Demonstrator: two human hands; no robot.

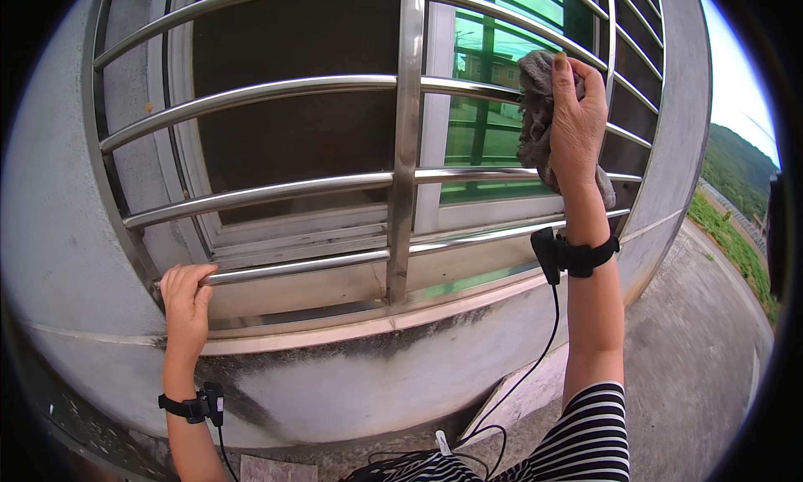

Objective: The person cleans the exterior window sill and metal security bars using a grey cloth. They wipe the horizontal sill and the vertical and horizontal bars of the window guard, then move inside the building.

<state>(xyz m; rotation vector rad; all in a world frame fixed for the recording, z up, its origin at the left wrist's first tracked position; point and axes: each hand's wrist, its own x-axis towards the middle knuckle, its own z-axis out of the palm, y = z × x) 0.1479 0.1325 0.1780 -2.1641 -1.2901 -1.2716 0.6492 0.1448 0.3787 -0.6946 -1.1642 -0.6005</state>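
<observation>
A stainless steel window grille (404, 137) with several horizontal round bars and a flat upright post spans the view before me. At the lower left, my left hand (186, 297) is closed around the end of the lowest bar (301, 267). My right hand (576, 115), raised at the right, grips a bunched grey cloth (536, 121). The cloth lies against the bars at their right part and hides pieces of them. Its lower end hangs below my palm. Most of my right fingers are hidden behind the cloth and hand.
Behind the bars is a sliding window with a dark screen (295, 99) and green reflective glass (489, 131). A stained ledge (301, 342) runs beneath. Black cables (552, 331) trail from straps on both wrists. A pale slab (521, 394) leans at the wall's foot; concrete ground (684, 369) lies right.
</observation>
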